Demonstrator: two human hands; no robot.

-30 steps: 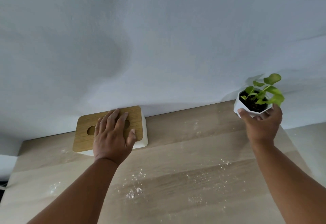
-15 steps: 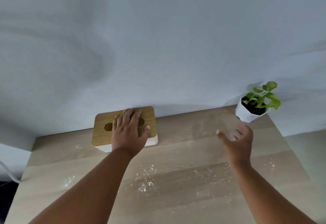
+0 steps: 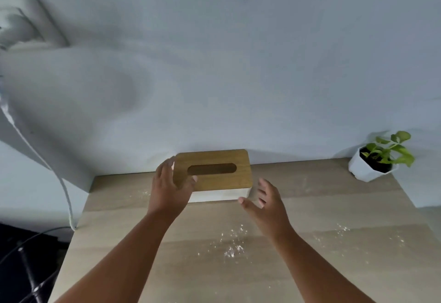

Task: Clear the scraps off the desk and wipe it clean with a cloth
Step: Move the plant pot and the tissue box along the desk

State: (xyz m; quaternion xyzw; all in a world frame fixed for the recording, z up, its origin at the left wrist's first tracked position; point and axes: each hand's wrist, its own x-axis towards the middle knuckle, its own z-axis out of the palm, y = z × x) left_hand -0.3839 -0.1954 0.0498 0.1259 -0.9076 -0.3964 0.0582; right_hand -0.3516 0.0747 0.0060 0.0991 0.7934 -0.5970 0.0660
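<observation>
A plain pale wall (image 3: 238,64) rises behind, a white cable (image 3: 64,190) hanging left.

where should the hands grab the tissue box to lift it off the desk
By its two short ends, one hand from each side. The tissue box is a long, low block lying flat against the wall. The left hand already grips the left end; the right hand is open near the right end.

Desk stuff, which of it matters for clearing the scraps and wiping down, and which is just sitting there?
Part of the job:
- white scraps scattered on the desk
- tissue box, left hand gripping its left end, right hand open by its right corner

Just there:
- potted plant, back right corner
- white cable, off the left edge
</observation>
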